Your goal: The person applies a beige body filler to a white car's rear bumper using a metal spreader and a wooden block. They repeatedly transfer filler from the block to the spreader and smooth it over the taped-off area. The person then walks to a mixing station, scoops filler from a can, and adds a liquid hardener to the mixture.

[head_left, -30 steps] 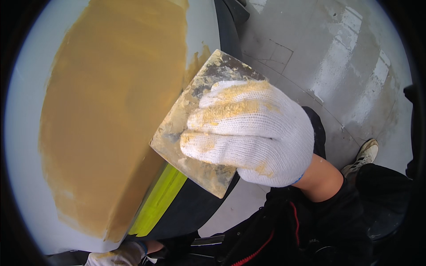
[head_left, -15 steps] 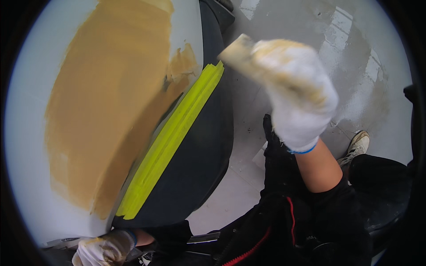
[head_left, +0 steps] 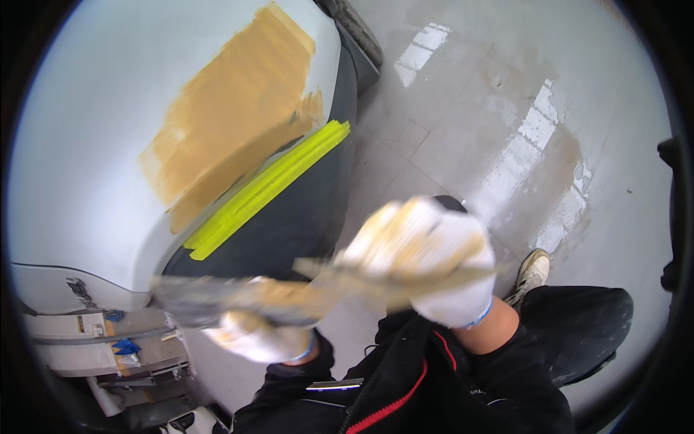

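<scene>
Both my hands wear white knit gloves smeared with tan putty. My left hand (head_left: 264, 340) is wrapped round a flat grey mixing board (head_left: 191, 298) with tan putty on it, tilted nearly edge-on and blurred. Close beside it, my right hand (head_left: 426, 253) is closed on a thin putty spreader (head_left: 470, 278), smeared by motion and overlapping the board's right end. Beyond my hands, a broad patch of tan putty (head_left: 238, 108) covers part of the pale car panel (head_left: 94, 159). Yellow-green masking tape (head_left: 271, 189) runs along the panel's lower edge, over the dark trim (head_left: 296, 217).
A wheel (head_left: 361, 32) shows at the top. Wet patches (head_left: 528, 152) shine on the grey tiled floor (head_left: 455, 108). At lower left stands a shelf or bench (head_left: 87, 343) with blue items. My shoe (head_left: 531, 275) is at right.
My right hand has come down and left, beside the board. The left hand has risen from the lower edge, bringing the board into view. The view has shifted, and the car panel looks smaller.
</scene>
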Motion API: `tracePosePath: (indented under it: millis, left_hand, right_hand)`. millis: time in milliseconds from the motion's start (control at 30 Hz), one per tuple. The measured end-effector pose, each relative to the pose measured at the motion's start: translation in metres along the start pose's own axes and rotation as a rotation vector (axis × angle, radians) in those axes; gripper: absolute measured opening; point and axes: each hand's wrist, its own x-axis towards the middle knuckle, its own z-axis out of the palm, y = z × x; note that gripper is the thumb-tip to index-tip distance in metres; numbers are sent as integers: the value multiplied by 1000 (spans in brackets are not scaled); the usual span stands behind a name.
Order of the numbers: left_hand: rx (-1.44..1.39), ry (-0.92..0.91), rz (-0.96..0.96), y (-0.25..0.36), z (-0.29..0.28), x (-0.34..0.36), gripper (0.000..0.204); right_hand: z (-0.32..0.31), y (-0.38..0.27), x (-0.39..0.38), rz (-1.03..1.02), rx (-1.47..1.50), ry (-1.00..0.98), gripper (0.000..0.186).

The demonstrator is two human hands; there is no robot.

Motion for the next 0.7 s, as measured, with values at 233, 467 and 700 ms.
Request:
tracePosePath:
  millis: [233,467,700]
  left_hand:
    - [-445,-192,-150,-16,11,-46,57]
    - [-255,-2,-445,2,20,-59,54]
    - [-300,-65,-407,3,-13,-64,53]
  right_hand:
    - [-31,-2,-4,8,-1097,-416,36]
    - [-39,16,12,258,-1132,-416,32]
    - [-48,112,87,-545,-1151,150,39]
